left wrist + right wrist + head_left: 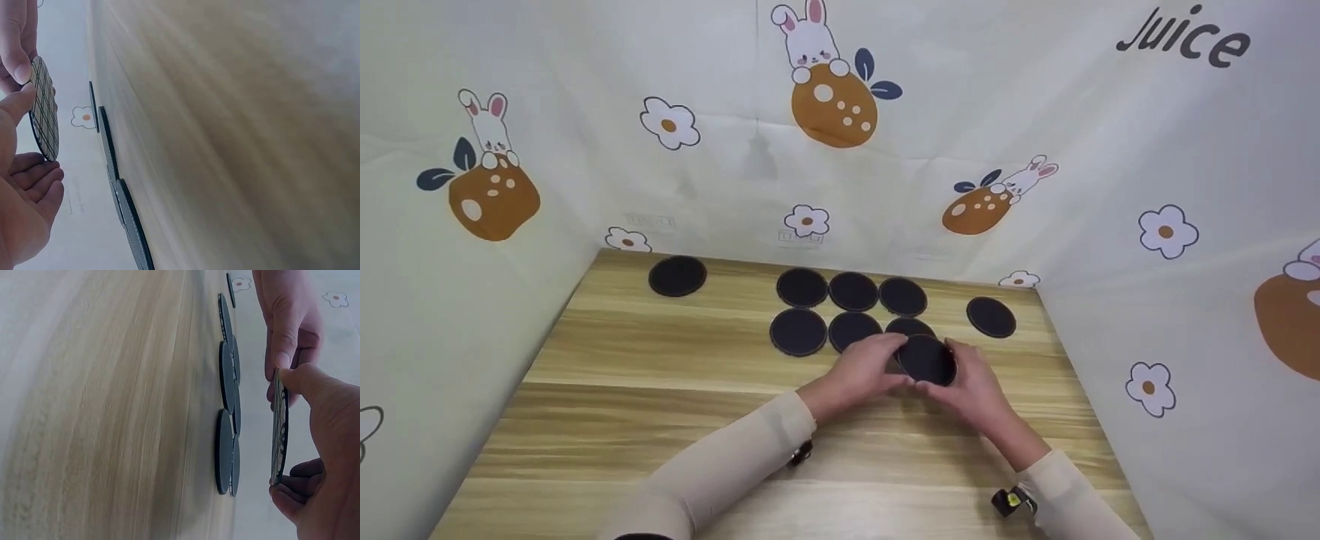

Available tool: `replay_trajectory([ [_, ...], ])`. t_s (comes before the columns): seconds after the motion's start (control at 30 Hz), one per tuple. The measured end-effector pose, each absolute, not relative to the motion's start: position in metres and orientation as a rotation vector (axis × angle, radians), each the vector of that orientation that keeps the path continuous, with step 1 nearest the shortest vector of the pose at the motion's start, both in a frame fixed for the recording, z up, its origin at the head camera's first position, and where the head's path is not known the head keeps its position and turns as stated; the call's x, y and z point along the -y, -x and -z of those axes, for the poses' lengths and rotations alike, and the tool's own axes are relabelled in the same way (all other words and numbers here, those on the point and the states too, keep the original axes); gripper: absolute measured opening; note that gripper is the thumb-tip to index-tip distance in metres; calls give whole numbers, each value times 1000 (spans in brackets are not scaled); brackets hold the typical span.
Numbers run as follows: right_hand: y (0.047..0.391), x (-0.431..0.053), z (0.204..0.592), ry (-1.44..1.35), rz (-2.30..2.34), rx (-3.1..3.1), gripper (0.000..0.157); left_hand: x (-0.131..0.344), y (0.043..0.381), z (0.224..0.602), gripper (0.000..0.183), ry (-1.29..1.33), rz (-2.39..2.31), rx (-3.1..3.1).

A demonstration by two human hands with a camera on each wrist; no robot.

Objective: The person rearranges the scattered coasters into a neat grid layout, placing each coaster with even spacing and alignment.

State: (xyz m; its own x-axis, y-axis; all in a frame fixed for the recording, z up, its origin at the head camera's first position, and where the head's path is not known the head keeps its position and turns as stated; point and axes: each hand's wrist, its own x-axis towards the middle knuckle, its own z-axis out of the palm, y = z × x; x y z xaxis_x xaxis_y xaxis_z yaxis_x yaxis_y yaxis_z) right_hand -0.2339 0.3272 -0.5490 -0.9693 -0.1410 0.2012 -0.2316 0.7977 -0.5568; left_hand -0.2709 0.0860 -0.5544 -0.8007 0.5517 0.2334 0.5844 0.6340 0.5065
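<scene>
Between both hands a round coaster (928, 360) is held above the table, its black, stitched-edge face toward the head camera. Its other face shows a green-and-cream plaid in the left wrist view, where the coaster (46, 112) stands nearly edge-on. My left hand (864, 369) grips the coaster's left edge with thumb and fingers. On the opposite edge my right hand (973, 384) grips it too, the two thumbs close together at the near side. Just behind the hands lies a black coaster (910, 327), partly covered by the held one.
Beyond the hands, black coasters lie in two rows, among them a back-row coaster (853, 291) and a front-row coaster (798, 331). Single coasters lie apart at far left (678, 276) and right (991, 317). Printed cloth walls (720, 187) enclose the wooden table (645, 420).
</scene>
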Motion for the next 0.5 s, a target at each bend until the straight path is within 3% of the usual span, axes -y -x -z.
replay_trajectory([
  [0.5,223,-325,555,-367,-860,2814,91,-86,258,558,71,972,837,2794],
])
